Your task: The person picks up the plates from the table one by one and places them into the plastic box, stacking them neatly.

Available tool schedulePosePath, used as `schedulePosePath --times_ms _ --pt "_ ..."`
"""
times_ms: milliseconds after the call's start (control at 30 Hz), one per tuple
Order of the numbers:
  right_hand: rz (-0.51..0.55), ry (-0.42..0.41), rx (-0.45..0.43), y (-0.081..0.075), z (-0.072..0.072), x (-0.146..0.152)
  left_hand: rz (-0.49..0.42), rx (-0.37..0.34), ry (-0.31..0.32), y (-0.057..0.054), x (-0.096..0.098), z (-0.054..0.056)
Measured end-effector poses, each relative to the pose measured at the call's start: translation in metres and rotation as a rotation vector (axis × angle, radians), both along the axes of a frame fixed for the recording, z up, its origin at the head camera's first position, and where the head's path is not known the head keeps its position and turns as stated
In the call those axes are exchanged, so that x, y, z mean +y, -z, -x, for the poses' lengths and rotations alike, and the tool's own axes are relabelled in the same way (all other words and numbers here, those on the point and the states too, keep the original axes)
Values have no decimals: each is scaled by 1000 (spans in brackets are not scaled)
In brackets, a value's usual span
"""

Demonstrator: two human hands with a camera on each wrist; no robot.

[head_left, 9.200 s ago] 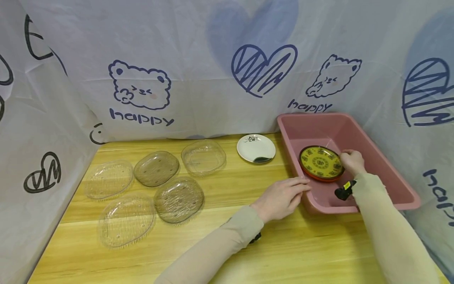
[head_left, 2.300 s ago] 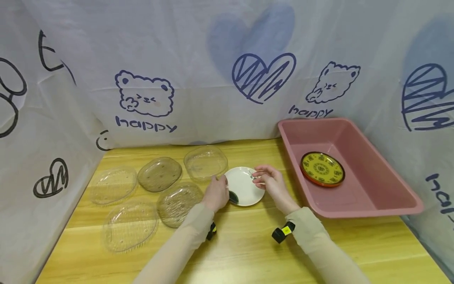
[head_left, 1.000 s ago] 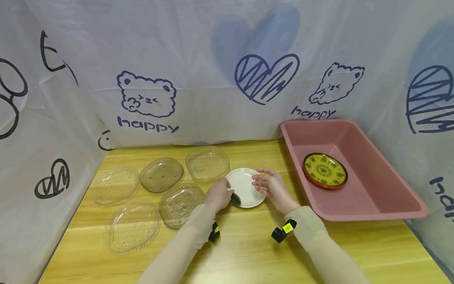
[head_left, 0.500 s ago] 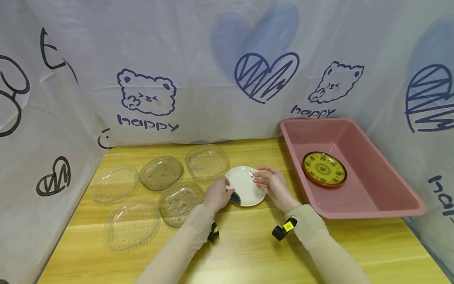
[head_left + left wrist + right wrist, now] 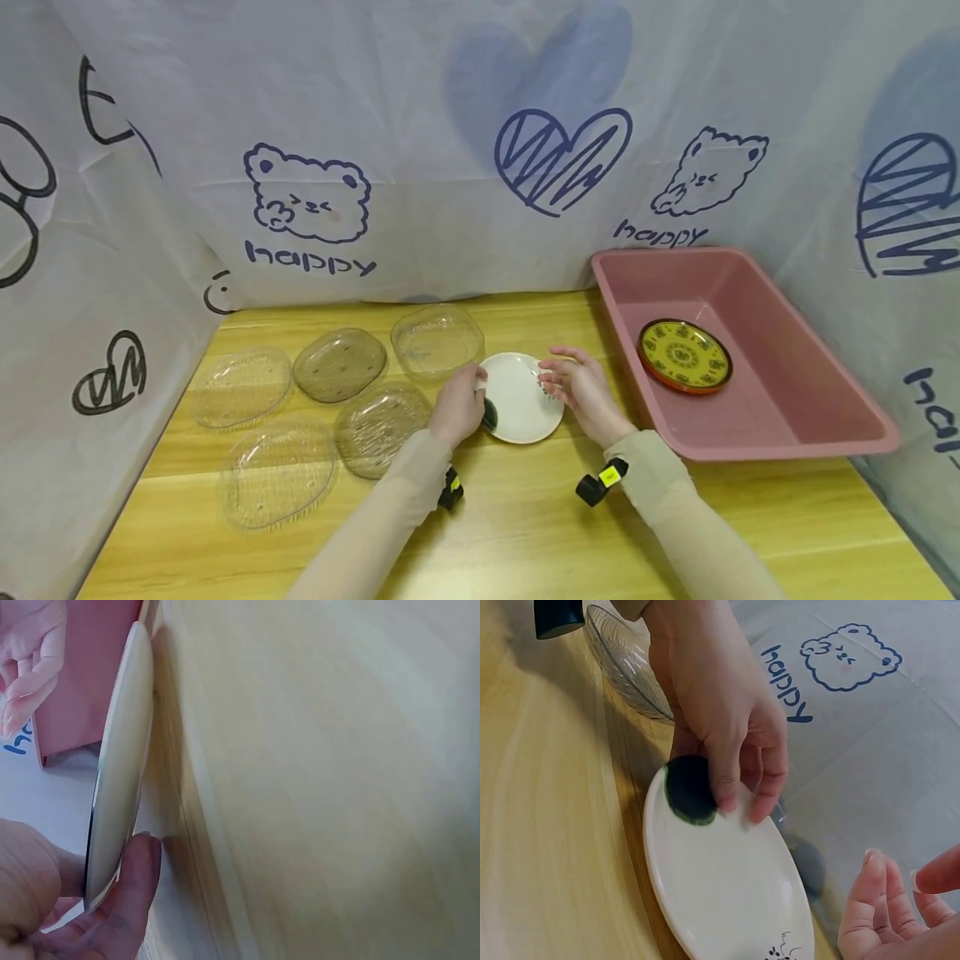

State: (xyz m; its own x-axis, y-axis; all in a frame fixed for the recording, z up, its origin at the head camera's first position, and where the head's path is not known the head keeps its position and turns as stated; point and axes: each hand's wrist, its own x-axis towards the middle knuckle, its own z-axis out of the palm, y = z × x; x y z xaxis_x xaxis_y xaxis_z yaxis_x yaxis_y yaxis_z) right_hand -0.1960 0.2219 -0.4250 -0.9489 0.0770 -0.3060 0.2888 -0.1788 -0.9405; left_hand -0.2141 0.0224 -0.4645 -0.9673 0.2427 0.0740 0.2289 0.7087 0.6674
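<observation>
A small white plate [image 5: 522, 400] with a dark green patch on its rim and a small black floral print is pinched at its left edge by my left hand [image 5: 457, 407]. The left wrist view shows the plate [image 5: 120, 761] edge-on, thumb on its face and fingers behind, held above the wooden table. My right hand [image 5: 588, 396] is at the plate's right side, fingers loosely bent. In the right wrist view that hand [image 5: 904, 915] stands apart from the rim, holding nothing. A yellow patterned plate with an orange-red side [image 5: 686, 356] lies inside the pink basin [image 5: 780, 454] to the right.
Several oval plastic trays lie at the left: a clear one [image 5: 438, 340] beside the white plate, two brownish ones [image 5: 341, 365], and two more clear ones [image 5: 277, 473] at the far left. A printed white cloth [image 5: 427, 217] closes off the back and sides.
Earlier, my right hand was at the yellow plate in the basin and the white plate lay near the back cloth. Since then my left hand took it up. Just now the plate has turned slightly.
</observation>
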Motion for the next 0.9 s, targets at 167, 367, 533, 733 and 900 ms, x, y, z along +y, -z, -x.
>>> schedulePosePath --times_ms 167,367,533,733,900 --pt "12 13 13 3 -4 0 -55 -20 -3 4 0 -1" --pt "22 20 17 8 -9 0 -99 -79 -4 9 1 -3" --pt "-20 31 84 7 -8 0 -136 -53 2 6 2 -2" --pt "-147 53 202 5 -7 -4 -158 -68 -1 2 2 -1" --pt "-261 52 281 3 -6 -8 -152 -72 -31 -4 0 0"
